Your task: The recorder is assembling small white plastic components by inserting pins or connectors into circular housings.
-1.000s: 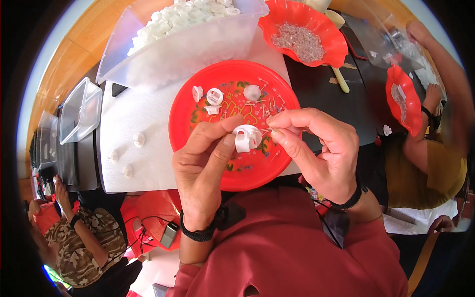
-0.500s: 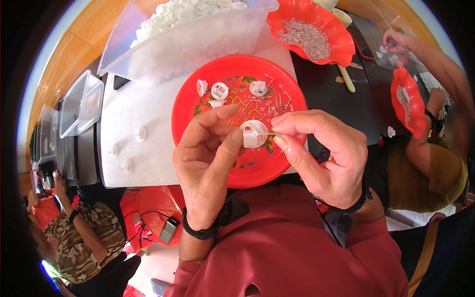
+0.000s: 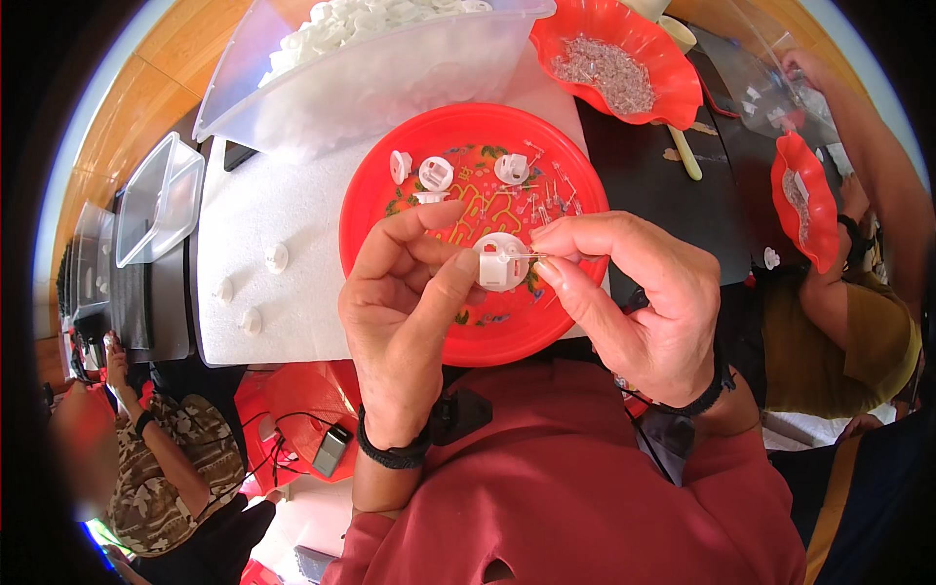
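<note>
So the left hand (image 3: 402, 322) has a white cap (image 3: 500, 275) pinched by its left edge, thumb against forefinger, with the other fingers loosely curled. Right hand (image 3: 643, 302) has its grip closed too, thumb and fingertip nipping some thin wire (image 3: 521, 256) that points left across the cap's face. Can't tell if the tip is actually in a hole or just lying over it. Both hands are up over the lower middle of a round red plate (image 3: 366, 205), so that's where the cap is, held above the plate and not resting on it

On the plate there are four more loose caps (image 3: 436, 174) toward the upper part, three bunched at the left and one off to the right, plus a scatter of clear bits (image 3: 546, 200) with thin legs on the right side. Plate sits on a white sheet (image 3: 302, 205) on a black bench (image 3: 624, 166), with three more white pieces (image 3: 277, 257) lying on the sheet to the left

Behind the plate is a big see-through bin (image 3: 380, 88) heaped with white parts (image 3: 361, 31), and right next to that a wavy red bowl (image 3: 682, 97) with a pile of clear bits in it. A pale handle (image 3: 685, 156) pokes out below the bowl. There's a co-worker's hand (image 3: 117, 369) way over at the left edge
</note>
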Available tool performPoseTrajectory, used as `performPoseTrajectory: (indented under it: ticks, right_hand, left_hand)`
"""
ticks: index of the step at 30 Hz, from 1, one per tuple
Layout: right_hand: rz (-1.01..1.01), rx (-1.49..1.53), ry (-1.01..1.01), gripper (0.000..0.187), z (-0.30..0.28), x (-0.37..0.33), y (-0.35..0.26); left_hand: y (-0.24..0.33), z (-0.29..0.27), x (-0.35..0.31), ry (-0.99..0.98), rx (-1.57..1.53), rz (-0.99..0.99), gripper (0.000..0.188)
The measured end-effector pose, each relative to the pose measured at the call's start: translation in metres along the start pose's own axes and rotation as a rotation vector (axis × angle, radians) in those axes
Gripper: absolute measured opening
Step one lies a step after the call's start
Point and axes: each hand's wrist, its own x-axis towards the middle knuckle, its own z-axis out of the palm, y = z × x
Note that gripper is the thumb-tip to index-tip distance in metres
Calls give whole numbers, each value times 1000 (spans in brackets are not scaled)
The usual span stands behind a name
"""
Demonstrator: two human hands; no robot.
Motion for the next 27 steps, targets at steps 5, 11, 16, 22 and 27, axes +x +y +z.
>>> performPoseTrajectory:
  ticks: [5, 11, 16, 22, 27]
  right_hand:
    - [-11, -35, -3, 15, 1, -1, -1]
    - [-57, -121, -25, 18, 0, 1, -4]
    - [-141, -208, -11, 20, 0, 2, -4]
    - [-255, -284, 36, 22, 4, 2, 0]
    - [-311, -319, 44, 22, 3, 3, -1]
  left_hand:
    - [-1, -3, 1, -18, 2, 28, 31]
    - [1, 0, 0, 33, 52, 45, 30]
    - [0, 0, 0, 37, 53, 49, 30]
    - [2, 1, 0, 43, 43, 30, 30]
    - [1, 0, -1, 38, 43, 43, 30]
